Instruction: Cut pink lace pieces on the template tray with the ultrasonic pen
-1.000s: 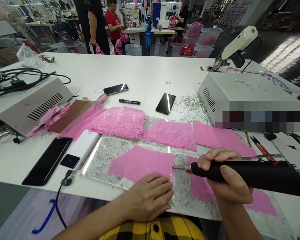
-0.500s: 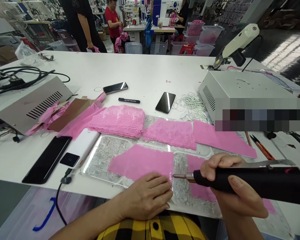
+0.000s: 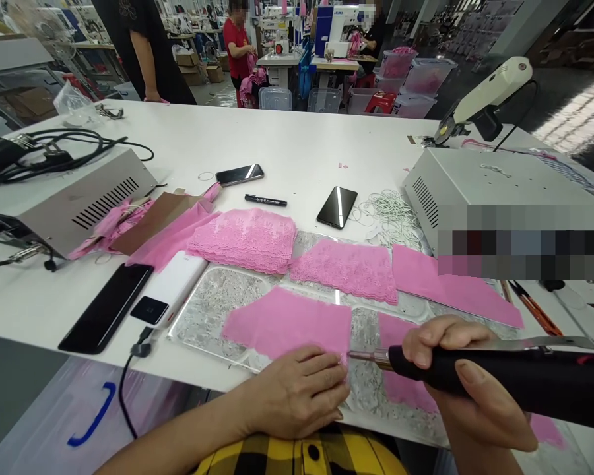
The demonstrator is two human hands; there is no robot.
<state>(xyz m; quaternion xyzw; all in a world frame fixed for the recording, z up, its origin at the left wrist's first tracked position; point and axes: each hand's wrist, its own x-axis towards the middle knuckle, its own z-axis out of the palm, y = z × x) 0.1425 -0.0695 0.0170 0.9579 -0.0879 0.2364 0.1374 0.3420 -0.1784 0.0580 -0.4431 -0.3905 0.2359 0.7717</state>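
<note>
The white table (image 3: 297, 142) carries all the work. Two grey vented machine boxes stand on it, one at the left (image 3: 74, 198) and one at the right (image 3: 480, 191). Between them lies one clear glass plate (image 3: 212, 303), much scarred.

The pink lace piece (image 3: 287, 322) lies flat on that plate, at the near edge of the table. The left hand (image 3: 294, 392) rests palm down on its near edge, fingers spread flat and pressing, grasping nothing. The right hand (image 3: 455, 389) is clenched round the black cutting tool (image 3: 499, 379), thumb on top; the metal tip (image 3: 363, 355) meets the right edge of the piece, just beside the left fingertips.

Judgement: the cut goes best with the lace held taut and flat, the tip drawn steadily along the edge over the glass, and the pressing fingers kept clear of the tip, which is very close to them.

Count, largest to smallest: pink fabric stacks or pieces behind the work, at least four; phones, three, namely one large at the left (image 3: 106, 307) and two further back (image 3: 239, 174) (image 3: 337, 206); white power bank (image 3: 171, 290), one; black marker (image 3: 265, 200), one.
</note>
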